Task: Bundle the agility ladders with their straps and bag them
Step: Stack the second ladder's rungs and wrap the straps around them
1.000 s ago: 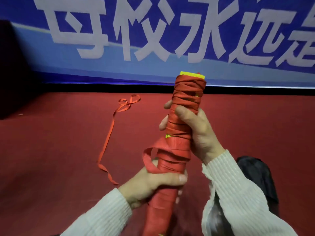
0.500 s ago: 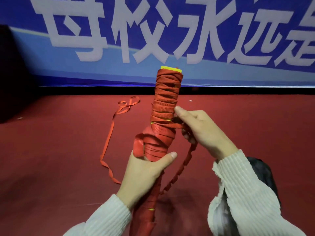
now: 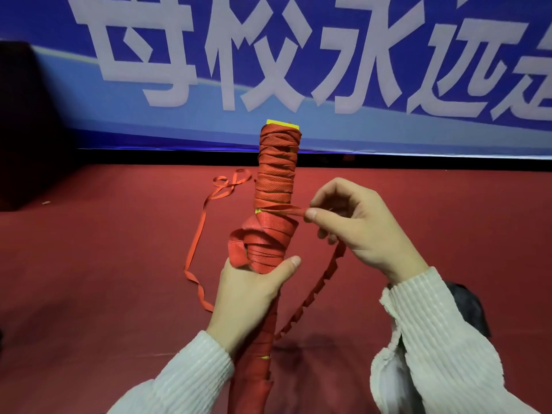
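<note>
The agility ladder bundle (image 3: 276,174) stands upright in front of me, its yellow rungs wound round with orange-red strap; a yellow tip shows at the top. My left hand (image 3: 248,294) grips the bundle below its middle, thumb across the front. My right hand (image 3: 358,231) is to the right of the bundle and pinches the strap (image 3: 283,209), pulled taut sideways from the wrapping. From that hand the strap hangs down in a crinkled length (image 3: 313,297) to the floor.
A loose orange strap tail (image 3: 203,231) trails over the red carpet behind left of the bundle. A black bag (image 3: 466,306) lies at right, behind my right sleeve. A blue banner (image 3: 298,70) with white characters stands along the far edge.
My right hand let go of the bundle's upper part, took the strap and drew it out to the right. My left hand shifted up the bundle, which straightened and moved left.
</note>
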{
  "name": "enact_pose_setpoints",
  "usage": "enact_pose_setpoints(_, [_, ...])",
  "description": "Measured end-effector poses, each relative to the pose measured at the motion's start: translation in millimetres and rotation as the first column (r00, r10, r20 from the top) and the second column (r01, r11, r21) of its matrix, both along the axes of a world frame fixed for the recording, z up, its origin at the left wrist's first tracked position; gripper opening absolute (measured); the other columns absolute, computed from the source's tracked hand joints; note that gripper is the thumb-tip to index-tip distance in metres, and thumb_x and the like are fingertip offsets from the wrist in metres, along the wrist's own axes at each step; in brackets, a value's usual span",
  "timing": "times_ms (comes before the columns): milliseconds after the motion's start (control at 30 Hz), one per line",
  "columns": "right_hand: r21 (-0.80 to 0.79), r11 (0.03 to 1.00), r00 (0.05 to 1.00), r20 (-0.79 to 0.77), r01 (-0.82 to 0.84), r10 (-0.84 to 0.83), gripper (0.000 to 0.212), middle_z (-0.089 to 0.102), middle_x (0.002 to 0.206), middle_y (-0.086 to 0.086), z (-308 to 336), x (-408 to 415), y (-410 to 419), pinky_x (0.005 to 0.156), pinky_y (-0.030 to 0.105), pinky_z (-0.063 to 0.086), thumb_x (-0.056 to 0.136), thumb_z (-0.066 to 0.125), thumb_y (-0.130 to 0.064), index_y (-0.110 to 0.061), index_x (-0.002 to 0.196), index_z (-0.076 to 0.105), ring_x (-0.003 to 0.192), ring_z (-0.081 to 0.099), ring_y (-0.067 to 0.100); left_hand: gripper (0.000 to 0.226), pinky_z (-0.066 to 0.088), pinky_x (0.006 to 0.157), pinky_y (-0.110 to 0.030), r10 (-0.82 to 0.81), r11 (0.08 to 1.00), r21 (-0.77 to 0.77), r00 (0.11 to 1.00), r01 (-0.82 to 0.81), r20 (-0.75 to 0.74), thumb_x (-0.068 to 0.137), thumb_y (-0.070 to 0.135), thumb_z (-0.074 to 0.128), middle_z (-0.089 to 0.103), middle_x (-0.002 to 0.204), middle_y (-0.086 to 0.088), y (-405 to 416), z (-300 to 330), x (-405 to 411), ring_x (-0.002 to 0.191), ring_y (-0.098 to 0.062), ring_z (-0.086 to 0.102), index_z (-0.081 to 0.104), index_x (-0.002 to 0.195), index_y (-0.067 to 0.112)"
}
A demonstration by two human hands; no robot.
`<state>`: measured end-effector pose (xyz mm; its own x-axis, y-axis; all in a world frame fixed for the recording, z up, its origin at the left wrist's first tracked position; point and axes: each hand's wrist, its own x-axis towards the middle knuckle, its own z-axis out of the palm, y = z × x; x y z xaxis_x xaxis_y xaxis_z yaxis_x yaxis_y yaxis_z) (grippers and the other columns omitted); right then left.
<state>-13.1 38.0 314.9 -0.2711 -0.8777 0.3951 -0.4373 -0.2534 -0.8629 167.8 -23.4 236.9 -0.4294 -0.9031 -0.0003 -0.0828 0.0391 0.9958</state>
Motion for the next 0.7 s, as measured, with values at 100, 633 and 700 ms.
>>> enact_pose_setpoints(100, [0.080,0.996,0.999,0.000,-0.045,0.045,0.016,0.061,0.070,-0.003,-4,8,-6,0.055,0.024,0.044,0.087,0.080,-0.017,-0.016,0.095,0.066,0.059,0.054,0.013,0.039,0.060,0.070,-0.057,0.071,0.984,-0.155,0.991,-0.088,-0.110,0.074,0.041,0.092,0.066,0.067,-0.010,-5,0,-1,0.062,-0.020,0.061,0.060,0.081,0.018])
enact_pose_setpoints(633, [-0.122,0.992,0.899,0.429,-0.037,0.087,0.050,0.073,0.081,0.012,-2,44,-17,0.067,0.028,0.054,0.079,0.070,-0.059,-0.013,0.100,0.070,0.069,0.066,0.017,0.038,0.058,0.063,-0.036,-0.613,0.629,0.250,0.668,0.736,-0.423,0.063,0.022,0.088,0.064,0.075,-0.015,8,13,13,0.062,-0.025,0.066,0.068,0.090,0.006])
enact_pose_setpoints(700, [-0.130,0.985,0.911,0.408,0.116,-0.053,0.039,0.072,0.073,0.013,1,43,-17,0.062,0.025,0.053,0.083,0.072,-0.046,-0.007,0.090,0.070,0.063,0.066,0.016,0.044,0.060,0.071,-0.043,-0.557,0.778,0.159,0.784,0.608,-0.274,0.064,0.028,0.088,0.068,0.084,-0.012,8,10,4,0.074,-0.025,0.068,0.068,0.098,0.010])
